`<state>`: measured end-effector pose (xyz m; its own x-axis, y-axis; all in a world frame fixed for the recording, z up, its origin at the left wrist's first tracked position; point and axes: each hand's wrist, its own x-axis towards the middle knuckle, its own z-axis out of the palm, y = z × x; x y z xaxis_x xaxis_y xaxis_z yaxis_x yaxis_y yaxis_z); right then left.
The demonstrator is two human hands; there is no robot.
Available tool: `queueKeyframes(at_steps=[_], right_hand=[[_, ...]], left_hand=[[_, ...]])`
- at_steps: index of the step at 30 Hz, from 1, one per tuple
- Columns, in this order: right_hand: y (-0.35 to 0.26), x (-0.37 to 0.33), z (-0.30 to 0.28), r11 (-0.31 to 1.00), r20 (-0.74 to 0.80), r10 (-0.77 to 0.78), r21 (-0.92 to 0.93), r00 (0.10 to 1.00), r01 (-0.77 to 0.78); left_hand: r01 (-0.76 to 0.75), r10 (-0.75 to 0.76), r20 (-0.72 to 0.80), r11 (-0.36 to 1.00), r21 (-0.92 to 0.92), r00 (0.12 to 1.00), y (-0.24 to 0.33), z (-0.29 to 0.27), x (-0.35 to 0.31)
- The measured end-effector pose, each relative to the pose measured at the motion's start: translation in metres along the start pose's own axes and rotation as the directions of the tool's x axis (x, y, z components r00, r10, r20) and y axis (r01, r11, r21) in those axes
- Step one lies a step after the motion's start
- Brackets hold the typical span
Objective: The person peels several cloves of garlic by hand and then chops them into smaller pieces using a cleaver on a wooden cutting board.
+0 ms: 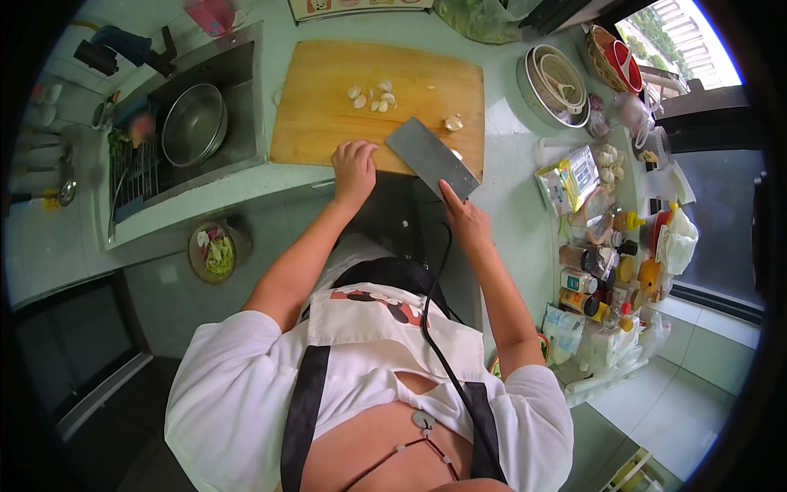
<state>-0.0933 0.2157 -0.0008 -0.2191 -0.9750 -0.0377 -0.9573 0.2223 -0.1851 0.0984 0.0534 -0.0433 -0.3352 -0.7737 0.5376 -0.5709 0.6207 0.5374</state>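
Note:
My right hand (466, 215) grips a cleaver (430, 156), its broad grey blade lying slanted over the near right part of the wooden cutting board (316, 90). A pale piece (457, 154), probably garlic, shows partly from behind the blade's right edge. My left hand (354, 170) is at the board's near edge, left of the blade, its fingers curled together; whatever they may hold is hidden. Several garlic cloves (384, 100) lie loose on the middle of the board. Farther right sits part of a garlic bulb (453, 122).
A metal bowl (195, 125) stands in the sink (239, 78) at left. Below the counter is a bin (239, 246) with vegetable scraps. Nested colanders (559, 82), a yellow packet (568, 182), garlic bulbs (608, 162) and several seasoning jars (579, 280) crowd the right counter.

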Motion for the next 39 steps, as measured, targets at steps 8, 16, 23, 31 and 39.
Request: queueKeyframes(at_steps=[8,16,23,31,39], right_hand=[[0.037,0.003,-0.016,0.987,-0.29,0.128,0.126,0.948,-0.095],[0.052,-0.005,-0.014,0.987,-0.173,-0.133,-0.115,0.976,0.114],[0.067,0.028,-0.01,0.983,-0.291,0.018,-0.169,0.957,-0.07],[0.055,0.029,-0.018,0.977,-0.314,0.198,0.134,0.929,-0.163],[0.037,-0.004,-0.011,0.946,-0.313,0.226,0.296,0.922,-0.131]], left_hand=[[0.01,-0.01,0.024,1.0,-0.012,1.0,-0.01,0.001,0.01],[-0.011,0.004,0.058,0.994,0.107,0.998,-0.008,0.01,0.054],[-0.066,0.043,0.098,0.967,0.246,0.994,-0.01,0.026,0.093],[-0.148,0.104,0.21,0.967,0.205,0.972,-0.012,0.03,0.092],[-0.216,0.225,0.242,0.974,-0.064,0.944,0.03,0.043,0.052]])
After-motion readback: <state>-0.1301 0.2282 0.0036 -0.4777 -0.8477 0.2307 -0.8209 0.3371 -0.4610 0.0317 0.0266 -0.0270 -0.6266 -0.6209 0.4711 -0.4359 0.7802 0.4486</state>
